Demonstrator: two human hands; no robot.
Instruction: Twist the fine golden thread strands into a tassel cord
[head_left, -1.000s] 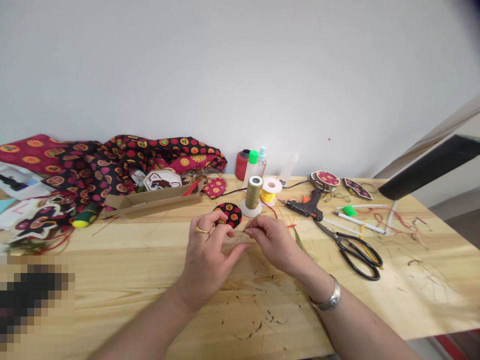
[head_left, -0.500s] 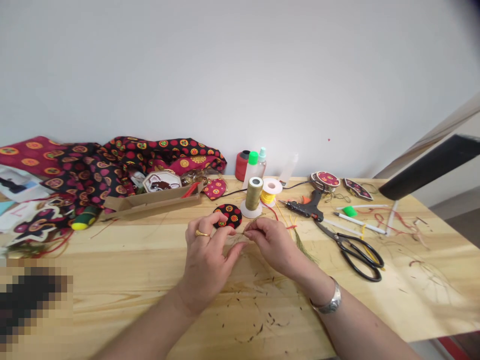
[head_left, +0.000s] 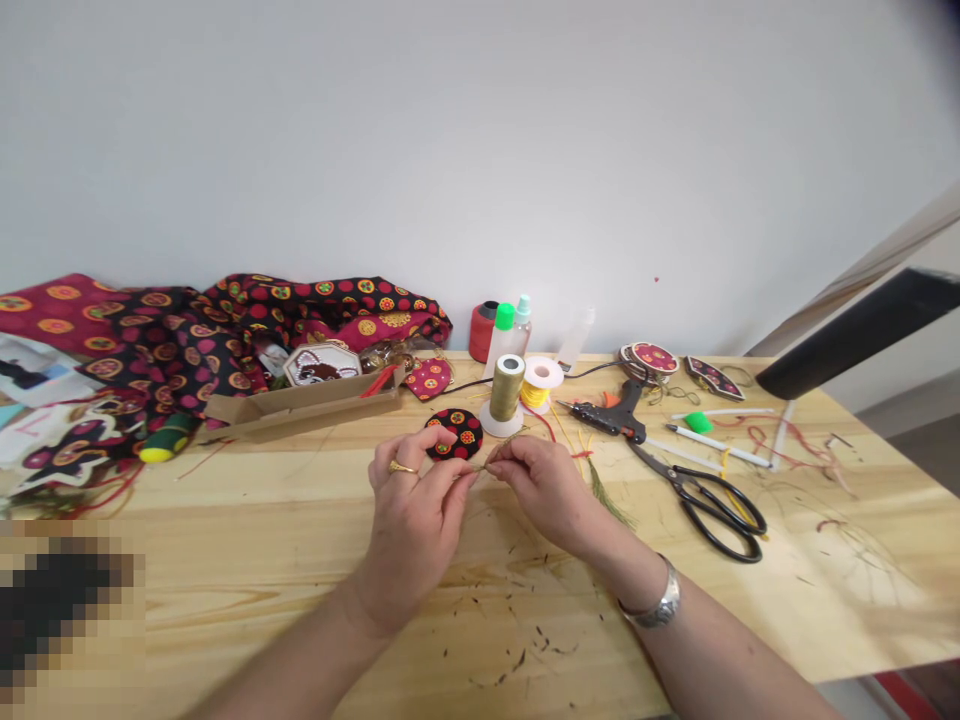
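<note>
Both hands meet at the middle of the wooden table. My left hand (head_left: 416, 510), with a gold ring, pinches a thin olive thread (head_left: 482, 468) between thumb and index finger. My right hand (head_left: 544, 490), with a silver bracelet above the wrist, pinches the same thread just to the right. Just beyond my left fingers lies a round black patch (head_left: 459, 434) with red and yellow motifs, partly covered by them. An olive thread spool (head_left: 508, 390) stands behind my hands, beside a yellow thread spool (head_left: 541, 378).
A glue gun (head_left: 611, 412), black-handled scissors (head_left: 716, 510) and a white pen (head_left: 716, 445) lie to the right. At the left are patterned fabric (head_left: 187, 340), a cardboard tray (head_left: 307, 408) and a green-yellow object (head_left: 166, 438). Bottles (head_left: 501, 335) stand near the wall.
My left thumb has moved up to meet the index finger, closing on the thread. My right hand keeps its pinch almost unmoved.
</note>
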